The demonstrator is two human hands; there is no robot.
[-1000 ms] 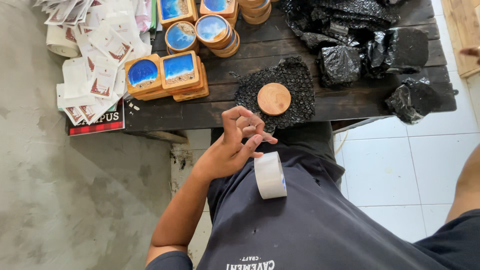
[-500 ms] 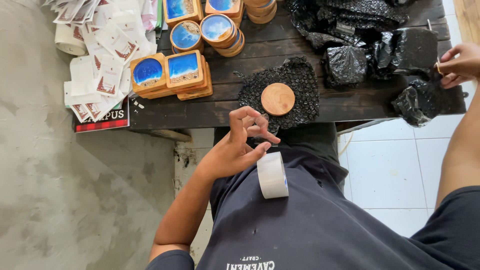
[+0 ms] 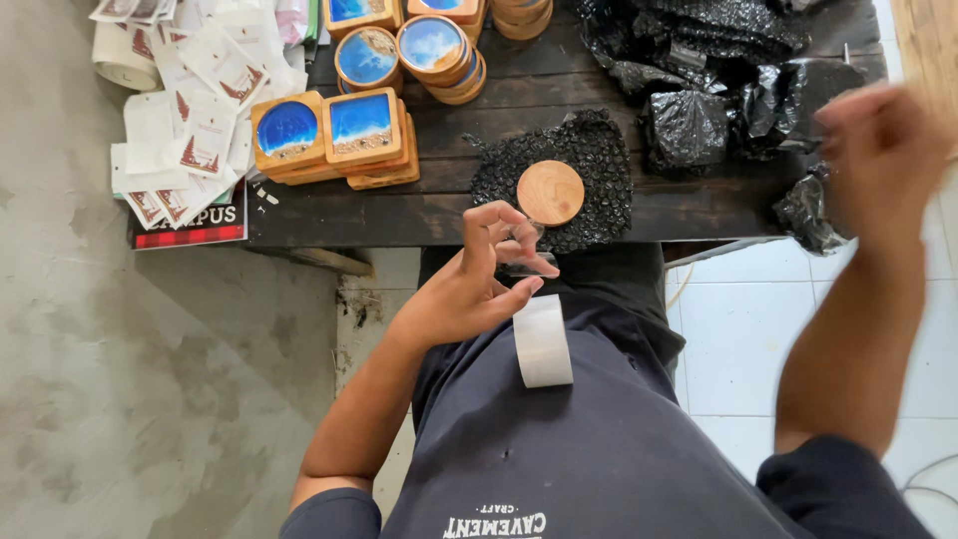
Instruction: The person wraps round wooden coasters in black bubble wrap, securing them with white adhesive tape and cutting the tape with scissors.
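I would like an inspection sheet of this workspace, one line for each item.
Surface: dark wooden plank table, crowded.
Job's things: roll of clear tape at the left hand, a strip pulled from it; round wooden coaster lying on black bubble wrap sheet.
Clutter: square and round wooden coasters with blue resin tops, stacked; white paper cards with red marks; crumpled black plastic wrapping.
Grippers: left hand pinches the tape strip; right hand raised, blurred, seems empty.
Cables: nothing seen for certain; a thin pale line on the floor tiles at right.
Surroundings: grey concrete floor at left, white floor tiles at right.
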